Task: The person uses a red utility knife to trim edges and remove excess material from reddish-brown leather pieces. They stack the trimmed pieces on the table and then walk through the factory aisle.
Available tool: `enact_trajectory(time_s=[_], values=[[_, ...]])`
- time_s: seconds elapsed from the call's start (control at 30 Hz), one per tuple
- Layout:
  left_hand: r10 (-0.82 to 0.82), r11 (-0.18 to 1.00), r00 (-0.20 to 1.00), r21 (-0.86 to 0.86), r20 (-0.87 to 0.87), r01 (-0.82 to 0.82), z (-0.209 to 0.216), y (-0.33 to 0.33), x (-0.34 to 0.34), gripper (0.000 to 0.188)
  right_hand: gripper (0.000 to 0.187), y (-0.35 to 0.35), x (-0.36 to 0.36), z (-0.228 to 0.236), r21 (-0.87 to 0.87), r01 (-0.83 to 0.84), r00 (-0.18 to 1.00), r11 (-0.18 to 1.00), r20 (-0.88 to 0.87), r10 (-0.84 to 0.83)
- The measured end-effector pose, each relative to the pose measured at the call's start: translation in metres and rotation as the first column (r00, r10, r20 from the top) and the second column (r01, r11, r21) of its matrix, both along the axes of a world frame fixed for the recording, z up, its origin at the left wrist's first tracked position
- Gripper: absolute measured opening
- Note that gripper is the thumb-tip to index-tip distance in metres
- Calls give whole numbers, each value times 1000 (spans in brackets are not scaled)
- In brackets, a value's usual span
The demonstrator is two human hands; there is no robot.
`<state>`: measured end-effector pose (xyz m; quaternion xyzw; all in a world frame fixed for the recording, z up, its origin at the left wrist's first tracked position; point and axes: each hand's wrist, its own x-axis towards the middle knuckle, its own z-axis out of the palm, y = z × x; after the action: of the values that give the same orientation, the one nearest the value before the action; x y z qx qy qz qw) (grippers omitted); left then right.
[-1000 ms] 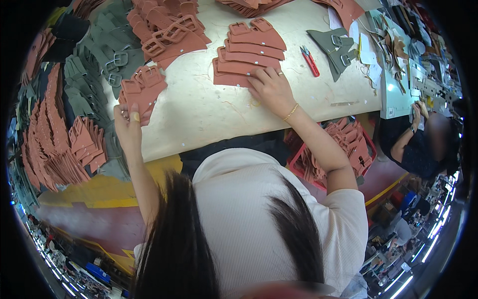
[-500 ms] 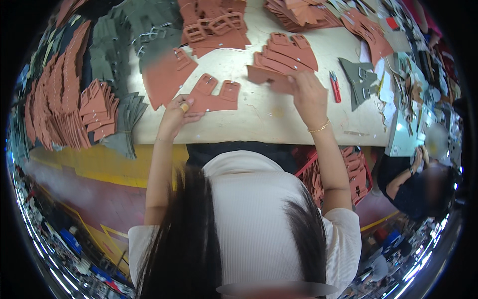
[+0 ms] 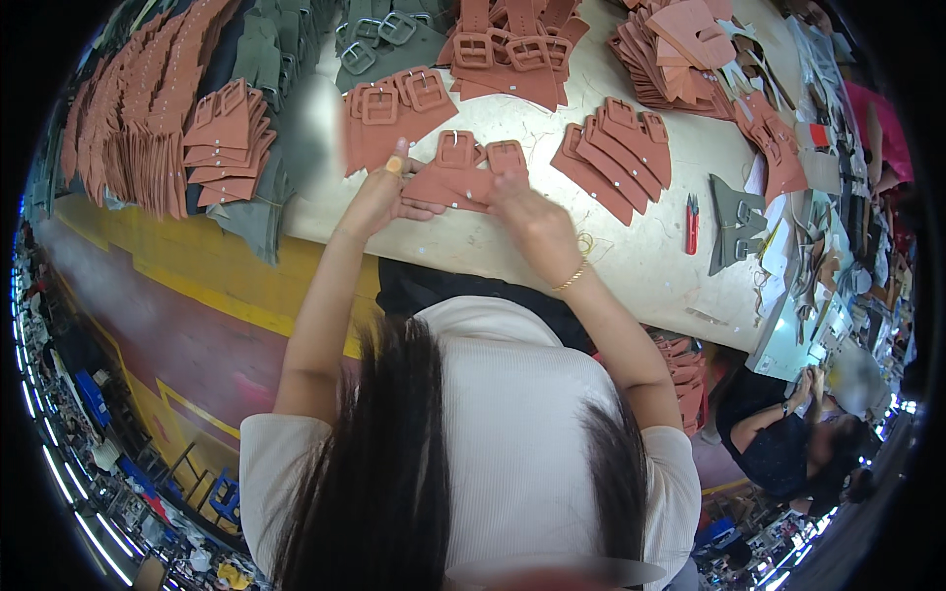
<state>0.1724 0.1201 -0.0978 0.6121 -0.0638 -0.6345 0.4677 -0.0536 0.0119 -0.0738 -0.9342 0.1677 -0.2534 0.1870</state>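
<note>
An orange-brown leather piece with two covered buckles (image 3: 448, 183) lies near the table's front edge, overlapping another of the same colour. My left hand (image 3: 372, 200) is at its left corner, fingers stretched along the lower edge and the thumb, in a yellow finger cover, raised apart. My right hand (image 3: 535, 225) has its fingers closed on the right end, under the right buckle; its fingertips are partly hidden. Just beyond my left hand lie similar buckle pieces (image 3: 379, 140). To the right, a fanned stack of buckle pieces (image 3: 621, 163) rests on the table.
Red-handled thread snips (image 3: 692, 229) and a grey-green buckle piece (image 3: 734, 222) lie at the right. Long orange-brown straps (image 3: 133, 128) and a smaller stack (image 3: 229, 148) fill the left. More buckle pieces (image 3: 507, 74) stand at the back. A co-worker (image 3: 788, 443) sits at the right.
My right hand has moved left from the right-hand stack with a leather piece, laying it over the piece at my left hand. My left thumb has lifted. The view has shifted.
</note>
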Motion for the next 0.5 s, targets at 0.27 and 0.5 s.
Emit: enact_trajectory(time_s=[0.27, 0.5], values=[[-6, 1000, 997, -30, 80, 9, 2, -2, -6, 63, 15, 5, -14, -30, 39, -87, 996, 995, -33, 88], [-118, 993, 980, 14, 158, 117, -5, -2, -6, 41, 15, 5, -16, -39, 67, -135, 991, 989, -4, 136]])
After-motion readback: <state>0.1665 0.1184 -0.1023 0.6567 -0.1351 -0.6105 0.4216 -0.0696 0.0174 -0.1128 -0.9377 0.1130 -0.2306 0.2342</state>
